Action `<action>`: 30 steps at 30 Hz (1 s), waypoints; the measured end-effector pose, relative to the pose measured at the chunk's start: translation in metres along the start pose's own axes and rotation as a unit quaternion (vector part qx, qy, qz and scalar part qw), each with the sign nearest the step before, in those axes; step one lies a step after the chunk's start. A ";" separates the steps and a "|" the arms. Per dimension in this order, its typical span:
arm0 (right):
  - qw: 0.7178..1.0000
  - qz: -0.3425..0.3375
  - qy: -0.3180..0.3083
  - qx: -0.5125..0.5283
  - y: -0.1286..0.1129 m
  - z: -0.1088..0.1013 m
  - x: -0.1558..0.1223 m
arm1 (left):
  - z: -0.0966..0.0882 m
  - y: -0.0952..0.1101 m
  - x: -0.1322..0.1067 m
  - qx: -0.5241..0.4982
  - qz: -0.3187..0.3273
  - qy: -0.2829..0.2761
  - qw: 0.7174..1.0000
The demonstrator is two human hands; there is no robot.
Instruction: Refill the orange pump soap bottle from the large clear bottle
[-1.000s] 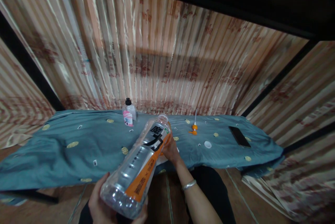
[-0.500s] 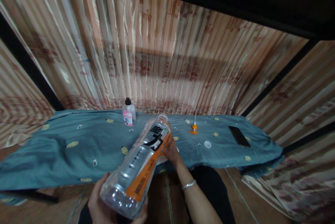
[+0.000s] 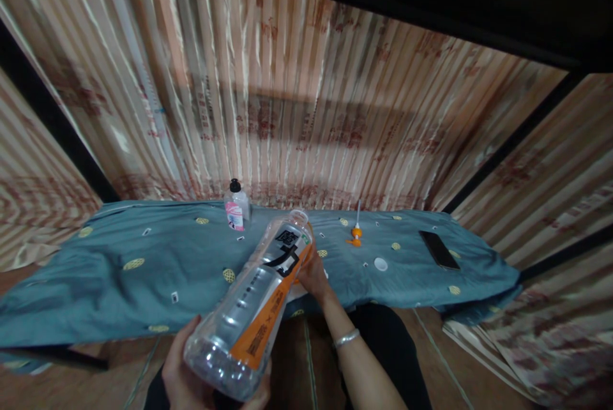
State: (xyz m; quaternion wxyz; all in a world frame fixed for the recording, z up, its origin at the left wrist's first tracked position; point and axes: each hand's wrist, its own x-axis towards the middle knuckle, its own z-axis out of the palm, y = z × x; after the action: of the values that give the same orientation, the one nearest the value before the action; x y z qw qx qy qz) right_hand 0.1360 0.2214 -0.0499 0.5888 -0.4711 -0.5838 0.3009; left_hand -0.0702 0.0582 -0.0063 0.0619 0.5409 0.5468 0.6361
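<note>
At lower centre we tilt the uncapped clear bottle (image 3: 263, 308), our left hand (image 3: 184, 368) curled around its base. Our right hand (image 3: 313, 274) bends behind the neck, its grip hidden. The orange pump (image 3: 355, 235), right of centre, is already out; the bottle seems not yet emptied or filled, though we cannot tell which.

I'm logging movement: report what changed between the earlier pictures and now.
Nothing visibly moved, was grasped or released. The left hand still holds the clear bottle near its base; the right hand stays by its upper part. The orange pump, white disc and phone lie as before.
</note>
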 end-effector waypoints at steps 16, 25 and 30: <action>1.000 -0.015 0.005 -0.010 0.007 0.001 0.000 | -0.007 -0.022 -0.004 -0.012 0.000 -0.025 1.000; 1.000 -0.009 0.009 0.000 0.006 0.002 0.000 | -0.006 -0.014 0.002 0.024 0.084 -0.025 0.996; 1.000 -0.002 0.012 -0.007 0.006 0.002 0.000 | -0.008 -0.018 -0.003 0.011 0.051 -0.035 0.998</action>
State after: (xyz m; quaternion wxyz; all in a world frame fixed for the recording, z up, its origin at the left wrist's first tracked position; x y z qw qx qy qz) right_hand 0.1358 0.2241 -0.0560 0.5929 -0.4780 -0.5798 0.2896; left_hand -0.0847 0.0582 -0.0202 0.0425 0.5911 0.5230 0.6126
